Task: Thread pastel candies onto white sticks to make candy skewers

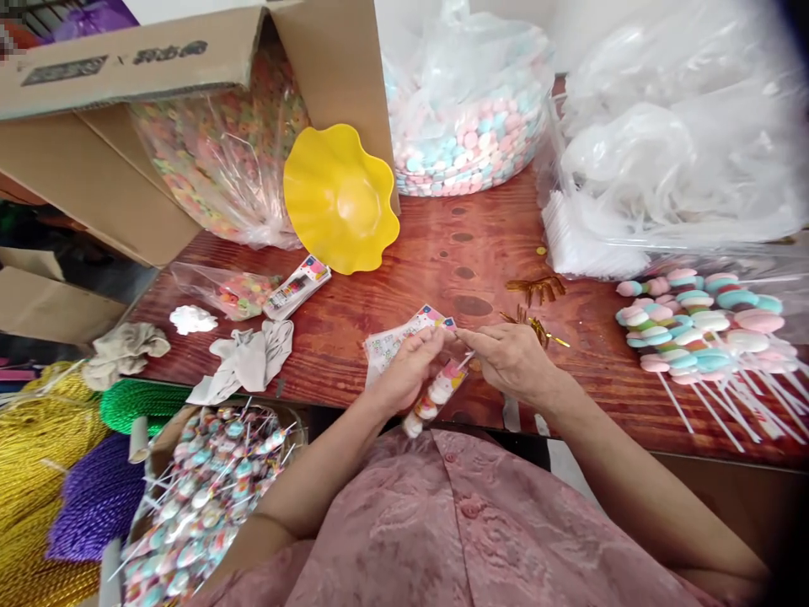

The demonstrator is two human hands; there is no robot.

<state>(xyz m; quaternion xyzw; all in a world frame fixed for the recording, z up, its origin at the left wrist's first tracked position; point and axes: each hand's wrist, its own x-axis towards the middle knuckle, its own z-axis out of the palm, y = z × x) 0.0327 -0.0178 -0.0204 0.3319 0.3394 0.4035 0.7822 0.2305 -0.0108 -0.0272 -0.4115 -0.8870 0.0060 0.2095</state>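
A candy skewer in a printed clear bag (435,394) slants between my hands near the table's front edge, its white stick end pointing up and right. My left hand (414,358) is closed around the upper part of the bag. My right hand (513,358) has its fingers pressed together at the bag's neck, beside the stick; what they pinch is too small to make out. Printed flat bags (393,341) lie fanned out just behind my left hand. Gold twist ties (536,291) lie loose on the table behind my right hand.
Unwrapped marshmallow skewers (708,324) are piled at right, beside a clear bin of plastic bags (670,185). Behind stand a sack of marshmallows (468,126), a yellow wavy bowl (345,202) and a cardboard box (334,76). Wrapped skewers (208,497) fill a container below left.
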